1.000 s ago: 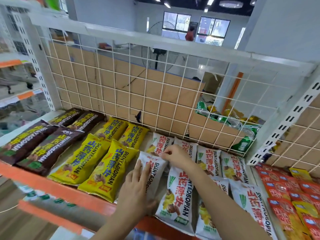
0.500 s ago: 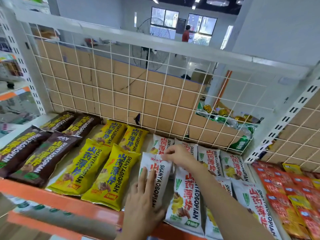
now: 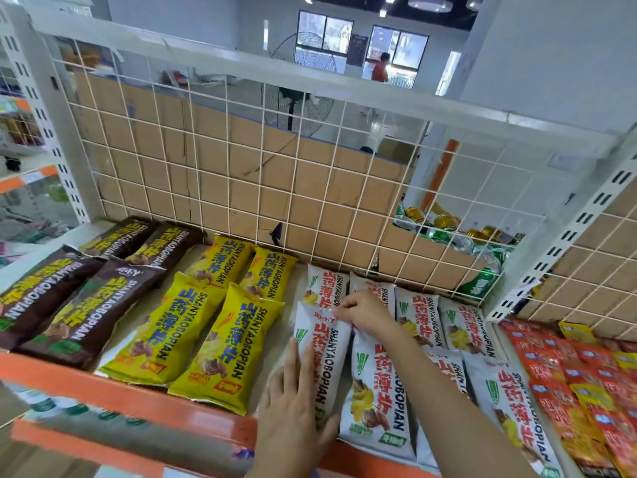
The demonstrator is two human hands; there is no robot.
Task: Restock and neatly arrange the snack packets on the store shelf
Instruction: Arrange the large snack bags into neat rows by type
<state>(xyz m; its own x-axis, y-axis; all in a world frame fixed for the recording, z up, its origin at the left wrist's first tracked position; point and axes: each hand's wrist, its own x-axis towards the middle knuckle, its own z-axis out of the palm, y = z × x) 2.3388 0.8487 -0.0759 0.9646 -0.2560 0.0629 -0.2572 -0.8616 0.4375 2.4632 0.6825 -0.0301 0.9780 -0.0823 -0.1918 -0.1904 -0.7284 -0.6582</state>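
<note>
Orange at the shelf lip [image 3: 86,386], bottom of frame. Just beyond, lower centre: presses left hand [image 3: 293,412] flat, fingers straight, on near end of white snack packet [image 3: 332,353]; pinches its far end with right hand [image 3: 365,313]. Likely mid-straightening. Next calls for squaring it into line right of yellow packets [image 3: 206,339], short of wire grid [image 3: 241,174].

Brown cardboard sheets [image 3: 220,160] at the back, creased and split in places. Standing fan [image 3: 303,88] behind them. Green and gold cans [image 3: 444,224] piled to their right (labels unreadable). Orange post [image 3: 443,167] above the cans. Far off, a person in a red top [image 3: 379,69] by dark windows [image 3: 396,46].
</note>
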